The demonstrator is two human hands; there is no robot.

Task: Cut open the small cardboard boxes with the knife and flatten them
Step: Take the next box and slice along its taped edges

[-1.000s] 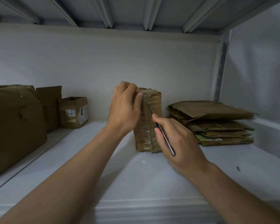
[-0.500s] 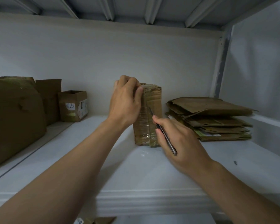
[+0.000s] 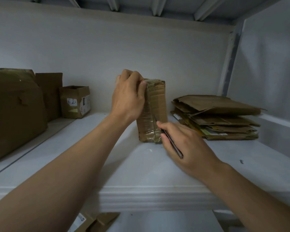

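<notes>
**Knife Blade Against the Taped Box**

The taped box stands upright on the shelf. The left hand grasps its upper left edge. The right hand clasps the knife, tip against its front seam. Flattened cardboard lies right of it.

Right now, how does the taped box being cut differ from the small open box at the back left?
The taped box stands tall on end, sealed with tape; the open box sits squat, its top open. The left hand holds the taped box while the knife in the right hand meets its seam; nothing touches the open box. The open box shows white labels; the taped box shows none. Both are brown cardboard.
</notes>
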